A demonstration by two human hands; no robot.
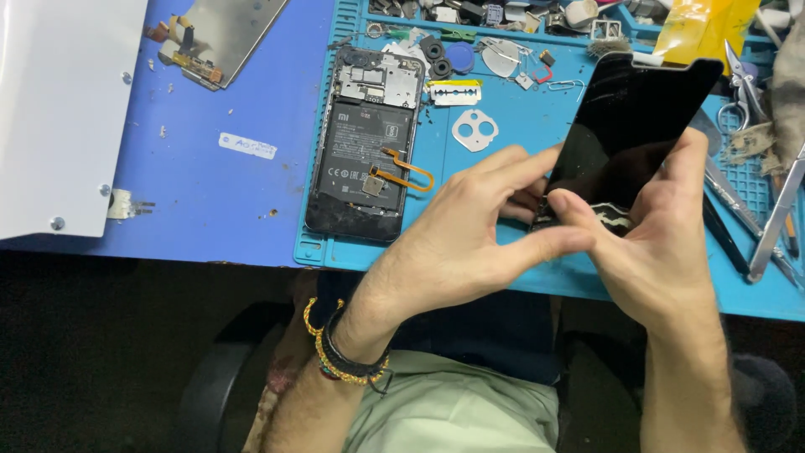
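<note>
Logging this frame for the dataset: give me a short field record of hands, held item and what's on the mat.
left hand: grips the lower end of the black screen panel, thumb across its bottom edge
right hand: holds the same panel from the right side
panel pose: tilted, lifted off the blue work mat
opened phone: flat on the mat, left of the hands, battery exposed
tweezers: right edge

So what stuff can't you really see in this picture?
Head view only:
- Bottom edge of the black screen panel: covered by the left hand and right hand.
- Parts in the tray at the top: cut off by the picture edge, too small to tell.
- Tweezers and scissors: partly cut off at the right edge.
- Under the opened phone: hidden by the phone itself.
</note>
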